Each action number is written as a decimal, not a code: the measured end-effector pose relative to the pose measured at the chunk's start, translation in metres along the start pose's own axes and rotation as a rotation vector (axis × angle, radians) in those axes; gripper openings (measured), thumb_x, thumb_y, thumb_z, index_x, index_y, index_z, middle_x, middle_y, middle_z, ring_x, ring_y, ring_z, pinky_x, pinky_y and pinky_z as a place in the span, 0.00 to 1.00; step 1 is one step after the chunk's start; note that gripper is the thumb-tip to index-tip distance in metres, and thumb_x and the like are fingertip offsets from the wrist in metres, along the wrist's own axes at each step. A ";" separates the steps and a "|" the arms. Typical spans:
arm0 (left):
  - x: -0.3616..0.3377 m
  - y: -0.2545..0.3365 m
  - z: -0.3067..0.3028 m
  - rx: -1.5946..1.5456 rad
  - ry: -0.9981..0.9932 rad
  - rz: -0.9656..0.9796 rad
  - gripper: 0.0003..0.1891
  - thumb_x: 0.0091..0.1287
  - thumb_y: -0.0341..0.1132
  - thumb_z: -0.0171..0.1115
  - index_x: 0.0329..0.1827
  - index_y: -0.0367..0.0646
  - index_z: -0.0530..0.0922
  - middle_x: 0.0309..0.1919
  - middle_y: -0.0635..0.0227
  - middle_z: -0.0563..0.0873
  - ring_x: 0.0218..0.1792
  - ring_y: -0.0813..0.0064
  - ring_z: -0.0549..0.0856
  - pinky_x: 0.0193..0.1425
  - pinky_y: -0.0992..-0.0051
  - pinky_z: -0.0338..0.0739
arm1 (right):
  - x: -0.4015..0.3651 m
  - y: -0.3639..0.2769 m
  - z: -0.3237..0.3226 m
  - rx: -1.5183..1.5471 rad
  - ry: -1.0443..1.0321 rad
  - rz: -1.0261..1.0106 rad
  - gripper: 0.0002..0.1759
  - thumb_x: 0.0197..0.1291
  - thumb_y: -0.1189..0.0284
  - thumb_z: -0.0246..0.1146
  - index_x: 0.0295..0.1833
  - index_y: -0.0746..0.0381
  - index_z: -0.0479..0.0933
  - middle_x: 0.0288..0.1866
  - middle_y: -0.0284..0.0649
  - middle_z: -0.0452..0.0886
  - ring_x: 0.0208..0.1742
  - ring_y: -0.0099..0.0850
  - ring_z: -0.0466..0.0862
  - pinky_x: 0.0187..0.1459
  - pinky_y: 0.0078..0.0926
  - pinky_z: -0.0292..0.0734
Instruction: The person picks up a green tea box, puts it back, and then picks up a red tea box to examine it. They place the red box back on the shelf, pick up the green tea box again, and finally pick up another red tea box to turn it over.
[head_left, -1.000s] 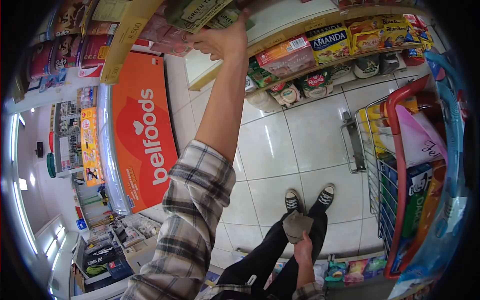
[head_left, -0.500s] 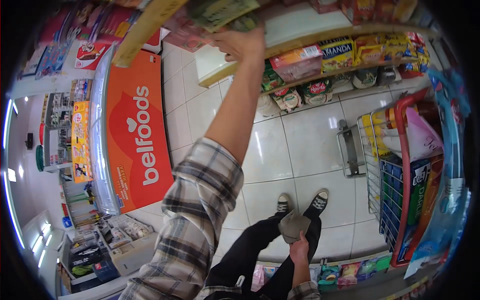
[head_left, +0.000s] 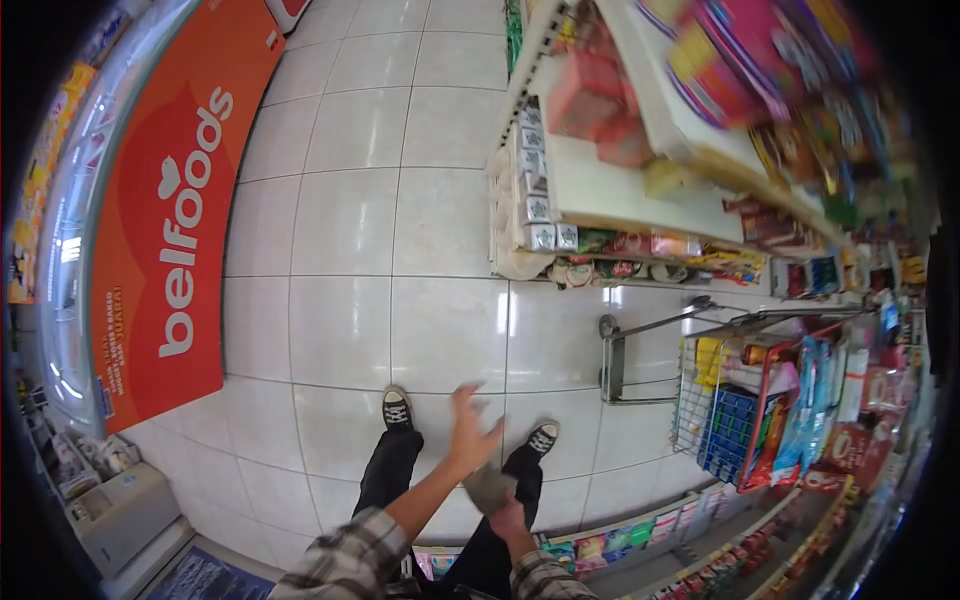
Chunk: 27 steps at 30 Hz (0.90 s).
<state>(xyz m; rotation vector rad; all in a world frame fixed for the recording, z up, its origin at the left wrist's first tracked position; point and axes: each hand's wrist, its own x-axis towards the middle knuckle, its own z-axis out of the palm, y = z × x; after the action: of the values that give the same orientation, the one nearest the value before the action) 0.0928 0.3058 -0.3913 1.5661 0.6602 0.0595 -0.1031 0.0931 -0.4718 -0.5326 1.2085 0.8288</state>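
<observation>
Left hand (head_left: 470, 428): hanging open above the floor (head_left: 340, 230), fingers spread, gripping nothing; blurred.
Right hand (head_left: 514, 522): closing around a grey cloth (head_left: 489, 487), which is sitting just beside the left hand, over the legs.
Around: orange freezer (head_left: 170, 230) standing left, shelf (head_left: 610, 190) ahead.
Trolley (head_left: 688, 410): standing right, carrying a blue box (head_left: 728, 440) and packets.

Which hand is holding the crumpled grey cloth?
The right hand, lower in view, grips the crumpled grey cloth; the left hand above it is open, fingers spread, holding nothing.
</observation>
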 end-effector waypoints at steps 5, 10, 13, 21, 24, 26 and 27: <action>-0.085 -0.119 -0.212 0.378 0.160 -0.443 0.30 0.51 0.32 0.72 0.55 0.35 0.69 0.48 0.53 0.74 0.51 0.56 0.73 0.58 0.63 0.70 | -0.029 0.049 0.043 -0.237 0.083 0.113 0.29 0.70 0.57 0.49 0.69 0.62 0.62 0.70 0.42 0.66 0.71 0.39 0.64 0.71 0.41 0.55; -0.124 -0.161 -0.383 0.638 0.326 -0.646 0.22 0.57 0.36 0.67 0.51 0.37 0.70 0.46 0.51 0.75 0.47 0.55 0.75 0.54 0.61 0.71 | -0.016 0.054 0.096 -0.161 0.281 0.287 0.30 0.66 0.59 0.56 0.68 0.63 0.62 0.68 0.43 0.69 0.69 0.41 0.68 0.69 0.44 0.60; -0.141 -0.163 -0.417 0.687 0.354 -0.750 0.23 0.56 0.36 0.67 0.51 0.38 0.69 0.44 0.47 0.75 0.46 0.53 0.75 0.53 0.59 0.71 | -0.017 0.050 0.123 -0.163 0.172 0.158 0.30 0.66 0.59 0.56 0.69 0.62 0.62 0.68 0.42 0.69 0.69 0.41 0.68 0.69 0.44 0.60; -0.131 -0.181 -0.368 0.590 0.285 -0.745 0.26 0.55 0.38 0.70 0.54 0.39 0.69 0.46 0.43 0.73 0.49 0.49 0.75 0.55 0.58 0.70 | -0.042 0.017 0.160 -0.272 0.118 -0.017 0.29 0.69 0.57 0.49 0.70 0.61 0.61 0.70 0.41 0.67 0.71 0.37 0.65 0.70 0.40 0.56; -0.096 -0.158 -0.332 0.555 0.193 -0.671 0.25 0.56 0.38 0.69 0.54 0.38 0.70 0.50 0.44 0.72 0.51 0.50 0.75 0.55 0.60 0.72 | -0.055 0.003 0.144 -0.193 0.150 -0.062 0.28 0.70 0.58 0.49 0.69 0.61 0.61 0.70 0.41 0.67 0.71 0.37 0.65 0.71 0.41 0.55; -0.072 -0.138 -0.312 0.506 0.161 -0.610 0.26 0.56 0.38 0.69 0.54 0.38 0.70 0.50 0.45 0.72 0.51 0.51 0.75 0.51 0.63 0.75 | -0.068 -0.004 0.129 -0.147 0.166 -0.114 0.28 0.69 0.58 0.49 0.69 0.60 0.62 0.69 0.41 0.67 0.71 0.38 0.65 0.71 0.42 0.54; -0.062 -0.131 -0.304 0.481 0.146 -0.582 0.26 0.57 0.38 0.69 0.55 0.38 0.70 0.50 0.45 0.72 0.51 0.52 0.75 0.49 0.65 0.76 | -0.074 -0.008 0.119 -0.126 0.174 -0.139 0.27 0.69 0.58 0.48 0.69 0.60 0.62 0.69 0.41 0.68 0.71 0.38 0.65 0.71 0.42 0.53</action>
<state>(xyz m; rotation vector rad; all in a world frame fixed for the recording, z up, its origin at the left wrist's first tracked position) -0.1348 0.5463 -0.4527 1.7711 1.2937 -0.4529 -0.0352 0.1575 -0.3668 -0.7957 1.2678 0.7546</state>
